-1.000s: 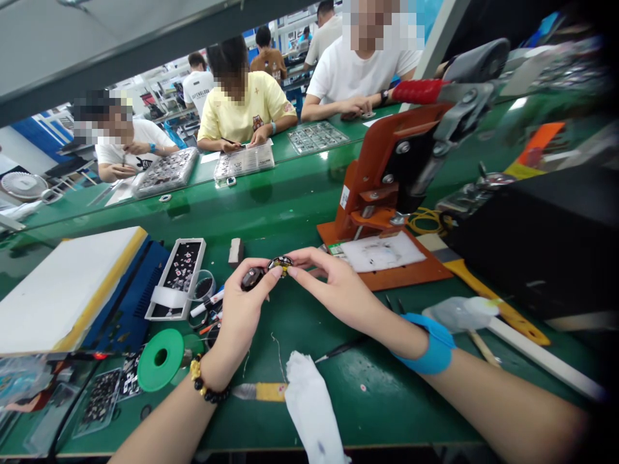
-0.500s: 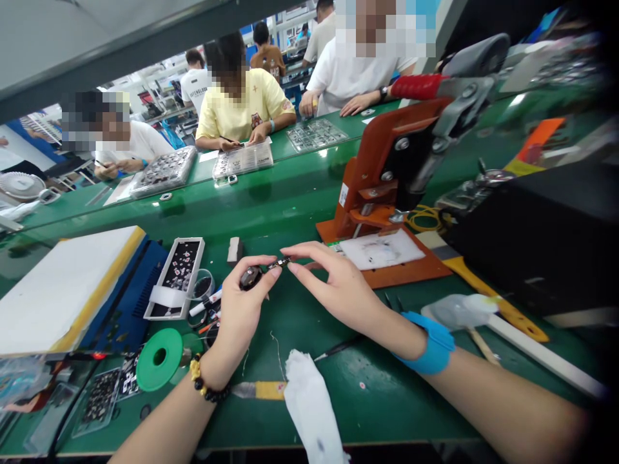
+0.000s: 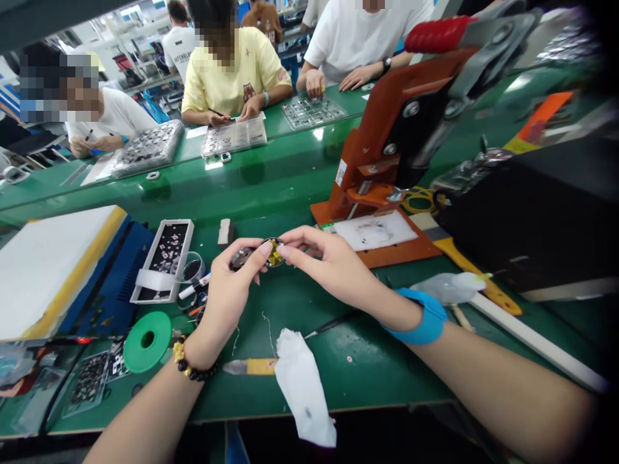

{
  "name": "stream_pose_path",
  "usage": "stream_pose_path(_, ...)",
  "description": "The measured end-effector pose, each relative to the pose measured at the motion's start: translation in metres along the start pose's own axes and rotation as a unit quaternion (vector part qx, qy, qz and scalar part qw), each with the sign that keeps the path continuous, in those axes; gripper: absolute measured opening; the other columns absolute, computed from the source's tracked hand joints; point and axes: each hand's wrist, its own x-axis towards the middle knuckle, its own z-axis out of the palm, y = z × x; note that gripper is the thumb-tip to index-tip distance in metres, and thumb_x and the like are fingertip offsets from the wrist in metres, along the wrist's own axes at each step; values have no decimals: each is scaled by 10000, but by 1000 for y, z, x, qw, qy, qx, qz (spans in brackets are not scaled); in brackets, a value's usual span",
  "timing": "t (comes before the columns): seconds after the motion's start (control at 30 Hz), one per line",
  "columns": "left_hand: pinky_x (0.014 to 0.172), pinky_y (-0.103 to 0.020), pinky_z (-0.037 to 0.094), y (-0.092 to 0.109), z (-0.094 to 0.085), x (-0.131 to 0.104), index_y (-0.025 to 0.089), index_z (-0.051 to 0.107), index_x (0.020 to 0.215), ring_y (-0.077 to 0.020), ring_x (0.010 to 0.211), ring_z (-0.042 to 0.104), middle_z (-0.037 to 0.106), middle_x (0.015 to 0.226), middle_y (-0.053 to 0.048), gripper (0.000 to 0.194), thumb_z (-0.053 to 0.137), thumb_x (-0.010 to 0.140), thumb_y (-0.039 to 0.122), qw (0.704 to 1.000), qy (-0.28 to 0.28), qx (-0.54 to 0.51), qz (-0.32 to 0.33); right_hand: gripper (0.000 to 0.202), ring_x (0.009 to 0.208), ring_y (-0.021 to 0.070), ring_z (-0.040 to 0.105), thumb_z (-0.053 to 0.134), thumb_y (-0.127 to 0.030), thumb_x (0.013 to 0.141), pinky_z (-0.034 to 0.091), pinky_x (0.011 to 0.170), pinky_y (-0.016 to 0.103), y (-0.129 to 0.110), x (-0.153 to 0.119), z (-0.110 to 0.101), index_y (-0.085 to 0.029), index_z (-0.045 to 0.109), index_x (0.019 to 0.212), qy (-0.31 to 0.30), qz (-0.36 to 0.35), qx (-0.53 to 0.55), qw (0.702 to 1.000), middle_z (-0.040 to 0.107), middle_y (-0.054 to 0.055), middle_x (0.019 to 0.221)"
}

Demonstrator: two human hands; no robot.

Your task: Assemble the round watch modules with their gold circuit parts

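Green bench surface is extending beneath both hands. Above it, a round part is sitting between the left hand and the right hand, its face turning toward the wearer, probably for close viewing. Its dark rim is enclosing yellow and metallic details; fine markings are not resolving. The left fingers are clamping its left edge while cradling a dark round piece, apparently leaving the face exposed. The right fingers are touching the right edge; whether they are clamping it cannot be told. A white tray of small pieces is standing at left, presumably for easy reach. A lever press is standing far right; a white cloth is lying near.
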Motion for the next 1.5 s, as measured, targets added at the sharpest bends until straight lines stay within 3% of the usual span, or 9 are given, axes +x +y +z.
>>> stream_pose_path(0.27, 557, -209, 434, -1, 1, 4, 198, 746, 1001, -109, 614, 534, 656, 749, -16, 351, 831, 823, 489, 998, -51, 8, -30, 408, 782, 169, 708, 845, -506, 757, 591, 765, 331, 2, 6, 0, -191, 633, 907, -1, 75, 123, 990, 745, 34, 888)
stream_pose_path(0.4, 559, -199, 411, -4, 1, 4, 190, 741, 937, -100, 610, 510, 634, 723, -9, 309, 830, 822, 462, 998, -55, 2, -34, 369, 791, 166, 719, 812, -480, 792, 588, 747, 316, 4, 8, 1, -188, 629, 922, -15, 93, 135, 986, 749, 35, 892)
stream_pose_path(0.6, 589, -178, 449, 1, -4, 6, 177, 746, 876, -110, 699, 558, 636, 769, -21, 272, 839, 803, 422, 998, -28, -36, -50, 279, 787, 158, 692, 727, -479, 887, 527, 705, 285, -11, 3, -21, -202, 704, 916, -150, 75, -19, 986, 760, 25, 878)
stream_pose_path(0.73, 592, -203, 477, 6, -6, 7, 161, 728, 839, -115, 642, 576, 648, 737, -27, 348, 878, 748, 462, 995, -47, -11, -86, 289, 744, 183, 673, 888, -450, 741, 426, 602, 286, -24, -11, -42, -258, 760, 915, -303, 50, -259, 916, 756, -15, 828)
stream_pose_path(0.8, 622, -217, 493, 7, -6, 7, 157, 730, 836, -123, 642, 588, 664, 731, -35, 370, 882, 737, 480, 995, -56, 16, -79, 284, 738, 188, 660, 942, -349, 669, 369, 582, 284, -27, -18, -45, -267, 765, 876, -328, 26, -342, 880, 750, -24, 810)
stream_pose_path(1.03, 603, -186, 445, 3, -7, 7, 158, 713, 812, -114, 628, 556, 647, 634, -20, 371, 845, 782, 503, 996, -58, 41, -59, 105, 702, 150, 631, 806, -162, 736, 308, 587, 271, -26, -22, -36, -251, 750, 725, -388, 29, -406, 827, 725, -42, 726)
stream_pose_path(1.23, 474, -147, 391, 8, -12, 8, 161, 667, 832, -73, 507, 499, 599, 602, 18, 368, 855, 773, 471, 993, -61, -57, -80, 106, 718, 155, 638, 659, -304, 922, 336, 608, 268, -21, -9, -43, -215, 697, 964, -272, 37, -390, 879, 745, 0, 843)
stream_pose_path(1.37, 391, -137, 331, 16, -14, -1, 161, 659, 809, -56, 425, 448, 591, 570, 24, 384, 849, 774, 493, 961, -225, -40, -154, 280, 762, 167, 672, 581, -285, 1002, 397, 667, 263, -8, -2, -35, -200, 612, 1267, -155, -3, -340, 927, 760, 22, 887)
stream_pose_path(1.5, 430, -164, 437, 8, -4, -21, 163, 718, 857, -97, 484, 553, 673, 649, -11, 494, 952, 627, 531, 815, -510, 33, -273, 372, 548, 107, 613, 509, -230, 1023, 408, 610, 246, -1, 1, -26, -235, 581, 1389, -131, 8, -304, 943, 770, -3, 886)
